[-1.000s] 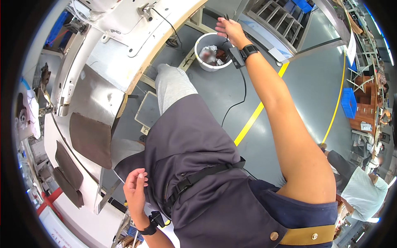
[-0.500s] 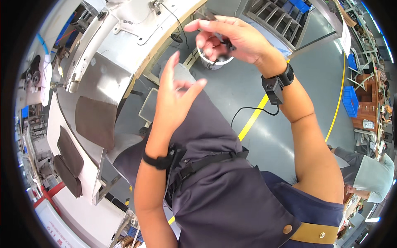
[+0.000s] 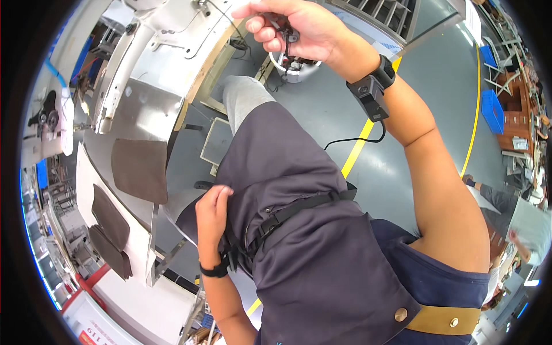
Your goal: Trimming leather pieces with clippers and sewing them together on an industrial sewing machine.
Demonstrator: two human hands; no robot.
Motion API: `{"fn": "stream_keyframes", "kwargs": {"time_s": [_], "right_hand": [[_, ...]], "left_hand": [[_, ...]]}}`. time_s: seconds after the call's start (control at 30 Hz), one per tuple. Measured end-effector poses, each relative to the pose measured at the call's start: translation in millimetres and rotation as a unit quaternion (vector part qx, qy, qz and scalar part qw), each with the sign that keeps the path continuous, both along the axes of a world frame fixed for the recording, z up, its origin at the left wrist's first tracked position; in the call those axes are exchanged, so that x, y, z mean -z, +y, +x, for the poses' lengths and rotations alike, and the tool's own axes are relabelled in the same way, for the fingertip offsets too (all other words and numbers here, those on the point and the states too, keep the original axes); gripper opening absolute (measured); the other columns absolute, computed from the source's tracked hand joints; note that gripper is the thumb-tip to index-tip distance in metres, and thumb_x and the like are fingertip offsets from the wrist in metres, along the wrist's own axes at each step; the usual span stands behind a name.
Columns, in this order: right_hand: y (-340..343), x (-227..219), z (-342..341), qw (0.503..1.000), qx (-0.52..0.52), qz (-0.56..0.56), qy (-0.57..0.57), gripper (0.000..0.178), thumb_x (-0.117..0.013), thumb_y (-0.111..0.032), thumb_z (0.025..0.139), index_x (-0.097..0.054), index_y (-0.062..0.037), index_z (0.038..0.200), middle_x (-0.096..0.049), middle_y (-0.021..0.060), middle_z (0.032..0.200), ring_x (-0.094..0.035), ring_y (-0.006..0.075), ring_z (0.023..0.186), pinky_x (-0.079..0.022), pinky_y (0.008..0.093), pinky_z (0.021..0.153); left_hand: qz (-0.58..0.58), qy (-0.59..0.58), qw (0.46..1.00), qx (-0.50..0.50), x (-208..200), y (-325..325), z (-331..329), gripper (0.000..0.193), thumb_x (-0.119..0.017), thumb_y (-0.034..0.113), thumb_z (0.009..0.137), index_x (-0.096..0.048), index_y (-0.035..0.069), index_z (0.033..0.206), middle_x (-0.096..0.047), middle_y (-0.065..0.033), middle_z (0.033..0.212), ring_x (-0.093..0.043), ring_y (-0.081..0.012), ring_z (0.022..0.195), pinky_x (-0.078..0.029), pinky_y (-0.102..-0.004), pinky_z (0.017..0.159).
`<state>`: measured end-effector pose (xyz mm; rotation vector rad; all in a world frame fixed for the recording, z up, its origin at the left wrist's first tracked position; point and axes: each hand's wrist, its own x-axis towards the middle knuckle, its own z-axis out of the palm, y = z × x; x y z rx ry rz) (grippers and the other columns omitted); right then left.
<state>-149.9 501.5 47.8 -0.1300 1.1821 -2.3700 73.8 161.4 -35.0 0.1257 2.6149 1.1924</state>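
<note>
My right hand [image 3: 313, 31] is raised at the top, with its fingers curled around a small black object [image 3: 280, 23]. A dark strand hangs from that object above a white bucket [image 3: 305, 73]; its exact kind is unclear. Lower down, my left hand [image 3: 211, 215] is beside my lap at the edge of the dark apron [image 3: 299, 155]. Its fingers are drawn together, and nothing shows in them. Left of this hand, a dark brown sheet [image 3: 139, 169] lies on the metal work surface.
More dark brown pieces [image 3: 110, 214] lie on a white board [image 3: 86, 172] at the left. A white sewing machine [image 3: 167, 34] stands at the upper left. Beyond my right arm, yellow lines cross the grey floor [image 3: 322, 118]. A person [image 3: 532, 227] is at the far right.
My left hand has dropped from mid-air to beside my lap, and its spread fingers have drawn in. My right hand has moved slightly up and left with the black object. The view has shifted.
</note>
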Motion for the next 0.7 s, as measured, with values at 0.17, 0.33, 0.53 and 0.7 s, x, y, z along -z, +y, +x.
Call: {"fn": "stream_keyframes", "kwargs": {"time_s": [0.17,0.33,0.53,0.7], "right_hand": [[-37,-22,4,0.992,-0.042,-0.100,-0.065,0.025,-0.046,-0.021,0.109,-0.059,-0.0010,0.116,-0.059,0.0023,0.079,-0.051,0.0116,0.064,-0.046,0.0254,0.057],[-100,-38,8,0.988,-0.064,-0.138,-0.026,0.027,-0.047,-0.022,0.108,-0.058,0.0001,0.118,-0.062,0.0033,0.078,-0.055,0.0121,0.062,-0.047,0.0259,0.053],[-131,-28,8,0.748,-0.090,0.536,0.380,0.035,-0.056,-0.027,0.101,-0.067,0.0002,0.119,-0.063,0.0087,0.080,-0.059,0.0099,0.071,-0.048,0.0294,0.061],[-176,54,-31,0.721,-0.011,0.556,0.413,0.038,-0.059,-0.023,0.087,-0.069,0.0000,0.115,-0.072,0.0231,0.105,-0.070,0.0402,0.099,-0.054,0.0474,0.088]], "left_hand": [[0.136,-0.093,0.971,-0.173,-19,-5,0,0.021,-0.067,0.014,0.097,-0.074,-0.005,0.101,-0.063,-0.0010,0.071,-0.052,-0.0054,0.060,-0.041,-0.0220,0.056],[0.285,-0.065,0.941,-0.173,-28,36,-50,0.026,-0.066,0.018,0.099,-0.073,-0.004,0.113,-0.069,-0.0060,0.082,-0.063,-0.0096,0.069,-0.053,-0.0242,0.064],[0.256,-0.081,0.958,-0.101,-24,31,-46,0.026,-0.062,0.018,0.102,-0.074,-0.001,0.114,-0.064,-0.0005,0.078,-0.058,-0.0064,0.065,-0.051,-0.0229,0.062],[0.200,-0.078,0.967,-0.140,-22,-16,-16,0.031,-0.054,0.018,0.105,-0.069,0.000,0.124,-0.061,0.0017,0.081,-0.055,-0.0057,0.069,-0.051,-0.0226,0.064]]}}
